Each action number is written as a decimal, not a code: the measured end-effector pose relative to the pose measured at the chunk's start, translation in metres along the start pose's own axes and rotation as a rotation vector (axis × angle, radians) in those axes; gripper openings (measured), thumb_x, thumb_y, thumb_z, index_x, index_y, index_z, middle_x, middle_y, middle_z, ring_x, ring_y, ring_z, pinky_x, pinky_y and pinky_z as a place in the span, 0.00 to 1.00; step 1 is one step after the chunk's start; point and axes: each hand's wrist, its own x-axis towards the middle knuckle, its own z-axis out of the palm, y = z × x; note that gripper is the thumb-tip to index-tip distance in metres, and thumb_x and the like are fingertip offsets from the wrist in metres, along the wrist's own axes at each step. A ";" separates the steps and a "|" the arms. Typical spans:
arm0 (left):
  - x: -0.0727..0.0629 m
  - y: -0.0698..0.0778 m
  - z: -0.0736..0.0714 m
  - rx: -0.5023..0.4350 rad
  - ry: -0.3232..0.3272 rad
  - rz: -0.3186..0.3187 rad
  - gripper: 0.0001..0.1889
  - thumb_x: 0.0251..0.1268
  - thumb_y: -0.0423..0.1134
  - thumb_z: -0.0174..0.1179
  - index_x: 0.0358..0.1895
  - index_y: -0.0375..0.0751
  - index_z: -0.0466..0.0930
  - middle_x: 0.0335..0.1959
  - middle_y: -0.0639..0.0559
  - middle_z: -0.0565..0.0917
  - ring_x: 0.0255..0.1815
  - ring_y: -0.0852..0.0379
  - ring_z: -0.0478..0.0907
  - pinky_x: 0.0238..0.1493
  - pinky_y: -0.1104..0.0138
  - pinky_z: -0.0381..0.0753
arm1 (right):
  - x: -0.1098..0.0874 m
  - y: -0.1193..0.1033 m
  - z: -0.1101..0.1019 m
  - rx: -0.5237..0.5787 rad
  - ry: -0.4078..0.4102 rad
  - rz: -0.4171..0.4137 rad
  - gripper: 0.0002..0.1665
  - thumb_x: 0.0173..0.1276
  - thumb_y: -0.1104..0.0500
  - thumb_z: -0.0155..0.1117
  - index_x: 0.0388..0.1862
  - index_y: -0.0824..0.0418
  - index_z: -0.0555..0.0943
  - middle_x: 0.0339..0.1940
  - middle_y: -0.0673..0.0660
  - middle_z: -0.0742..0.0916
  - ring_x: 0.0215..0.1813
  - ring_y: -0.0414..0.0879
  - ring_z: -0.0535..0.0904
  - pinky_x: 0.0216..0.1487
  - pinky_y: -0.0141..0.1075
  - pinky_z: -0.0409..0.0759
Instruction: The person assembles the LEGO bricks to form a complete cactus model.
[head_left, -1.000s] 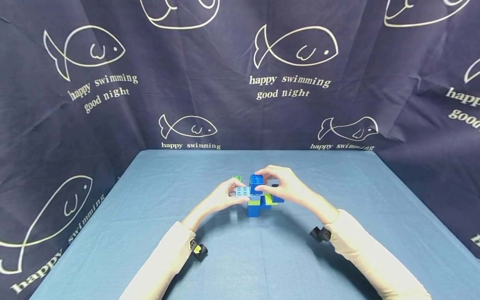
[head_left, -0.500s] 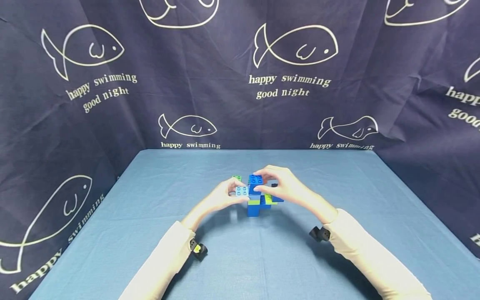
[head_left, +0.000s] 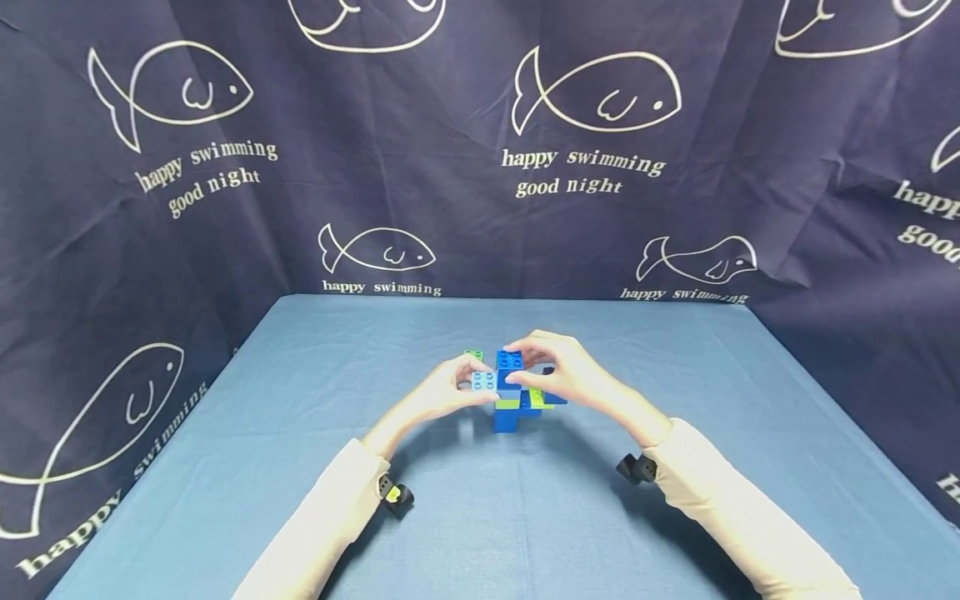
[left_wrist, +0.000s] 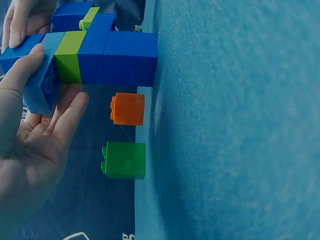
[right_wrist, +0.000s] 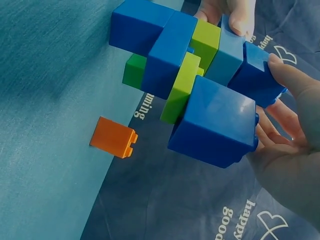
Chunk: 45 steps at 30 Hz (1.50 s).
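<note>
A stack of toy building bricks stands on the table, with a blue brick at its foot and a lime green one higher up. My left hand pinches the light blue brick, which sticks out to the left over the lime green one. Between thumb and fingers, my right hand grips the top blue brick, which sits against the light blue brick's upper side. A lime green plate and a large blue brick jut out on the stack's right side.
Behind the stack, an orange brick and a green brick stand apart on the blue cloth-covered table. A dark fish-print curtain hangs behind and at both sides.
The top blue brick has shifted slightly left in my right hand and now lines up with the stack below. My left hand has stayed on the light blue brick.
</note>
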 end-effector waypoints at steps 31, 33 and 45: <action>0.010 -0.023 -0.002 -0.052 -0.026 0.034 0.17 0.57 0.36 0.65 0.48 0.36 0.75 0.42 0.45 0.80 0.47 0.55 0.80 0.52 0.63 0.79 | -0.001 0.002 0.002 -0.074 -0.003 -0.029 0.25 0.54 0.58 0.73 0.52 0.60 0.80 0.39 0.52 0.84 0.41 0.45 0.82 0.44 0.42 0.82; 0.010 -0.024 -0.001 -0.047 -0.026 0.033 0.17 0.57 0.36 0.65 0.48 0.37 0.75 0.42 0.46 0.80 0.47 0.56 0.80 0.52 0.63 0.79 | -0.002 0.001 0.003 -0.087 -0.001 -0.027 0.25 0.54 0.57 0.73 0.52 0.59 0.80 0.40 0.52 0.84 0.41 0.43 0.82 0.44 0.40 0.82; 0.009 -0.024 0.000 -0.045 -0.008 0.020 0.16 0.56 0.38 0.66 0.47 0.38 0.76 0.42 0.48 0.81 0.46 0.57 0.80 0.52 0.63 0.79 | -0.002 0.002 0.003 -0.092 -0.011 -0.059 0.24 0.54 0.58 0.73 0.51 0.60 0.80 0.39 0.54 0.84 0.40 0.49 0.83 0.43 0.43 0.82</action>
